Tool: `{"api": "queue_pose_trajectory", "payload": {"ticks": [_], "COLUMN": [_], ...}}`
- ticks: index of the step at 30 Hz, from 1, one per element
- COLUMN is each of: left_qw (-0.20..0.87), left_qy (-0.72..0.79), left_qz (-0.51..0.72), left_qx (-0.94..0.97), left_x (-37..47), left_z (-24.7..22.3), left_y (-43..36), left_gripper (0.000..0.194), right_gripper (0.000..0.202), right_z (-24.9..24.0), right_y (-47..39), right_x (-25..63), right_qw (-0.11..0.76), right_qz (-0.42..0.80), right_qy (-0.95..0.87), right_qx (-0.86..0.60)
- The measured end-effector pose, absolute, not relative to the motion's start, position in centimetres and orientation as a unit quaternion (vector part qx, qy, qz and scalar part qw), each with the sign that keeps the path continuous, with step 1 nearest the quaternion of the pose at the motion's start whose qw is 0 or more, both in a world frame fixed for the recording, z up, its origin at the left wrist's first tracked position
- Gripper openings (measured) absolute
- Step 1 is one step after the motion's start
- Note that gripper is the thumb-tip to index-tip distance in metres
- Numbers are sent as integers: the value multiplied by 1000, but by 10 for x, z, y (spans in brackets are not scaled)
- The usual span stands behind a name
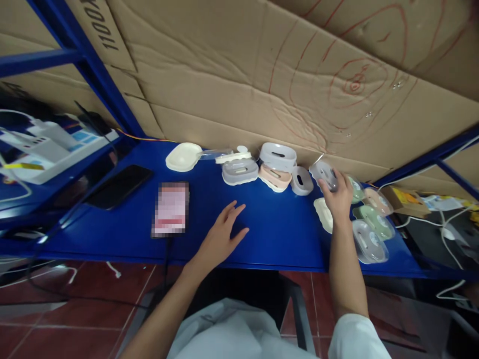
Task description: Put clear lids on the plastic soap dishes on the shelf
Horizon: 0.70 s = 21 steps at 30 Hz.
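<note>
My left hand [223, 233] hovers over the blue table with its fingers apart and nothing in it. On the right, my right hand [337, 193] grips a grey oval dish [322, 174] in clear plastic, near the cardboard wall. Just below that dish lies a cream piece [323, 214]. Beside my right forearm are several packed dishes, among them a green one [376, 222], a pink one [378, 200] and a grey one [368, 242]. Left of my right hand stand a grey dish [277, 156], a peach dish [275, 175], a small grey piece [302, 180] and another grey dish [240, 170].
A cream dish [183, 156] lies at the back left of the table [277, 239]. A lit phone [170, 209] and a dark phone [119, 186] are on the left. White power strips [56, 149] stand farther left. At the right is an open carton [406, 202] with cables nearby.
</note>
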<state>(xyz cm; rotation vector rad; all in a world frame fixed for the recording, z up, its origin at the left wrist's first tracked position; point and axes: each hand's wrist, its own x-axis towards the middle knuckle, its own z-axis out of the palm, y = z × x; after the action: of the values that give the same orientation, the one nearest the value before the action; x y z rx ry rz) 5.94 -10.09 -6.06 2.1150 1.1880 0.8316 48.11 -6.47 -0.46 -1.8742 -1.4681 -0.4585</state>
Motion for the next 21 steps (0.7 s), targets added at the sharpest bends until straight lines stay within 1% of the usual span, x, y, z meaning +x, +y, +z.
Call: {"api": "queue_pose_trajectory", "payload": {"ticks": [4, 7, 10, 13, 15, 18, 21], "left_qw": [251, 233, 223, 214, 210, 209, 213], "left_qy": [439, 429, 422, 416, 414, 410, 393], "left_qz": [299, 296, 302, 311, 315, 315, 302], "left_qx": [809, 821, 826, 827, 828, 830, 842], "left_x": [60, 60, 61, 61, 62, 61, 61], "left_z": [-64, -67, -68, -67, -66, -63, -59], "left_y": [-101, -100, -100, -100, -100, -101, -103], "left_gripper": [49, 43, 38, 35, 34, 36, 44], "right_gripper": [67, 63, 54, 47, 41, 28, 24], "right_z": [-34, -38, -31, -23, -19, -16, -17], "right_y": [-45, -41, -45, -54, -61, -75, -105], "right_x": [510, 503, 478, 450, 437, 426, 413], "right_qw": [252, 212, 191, 145, 117, 106, 135], "right_qz": [-146, -157, -175, -108, -69, -41, -6], "right_qy": [-523, -522, -596, -697, -719, -725, -749], "right_qx": [-801, -811, -760, -693, -682, -679, -648]}}
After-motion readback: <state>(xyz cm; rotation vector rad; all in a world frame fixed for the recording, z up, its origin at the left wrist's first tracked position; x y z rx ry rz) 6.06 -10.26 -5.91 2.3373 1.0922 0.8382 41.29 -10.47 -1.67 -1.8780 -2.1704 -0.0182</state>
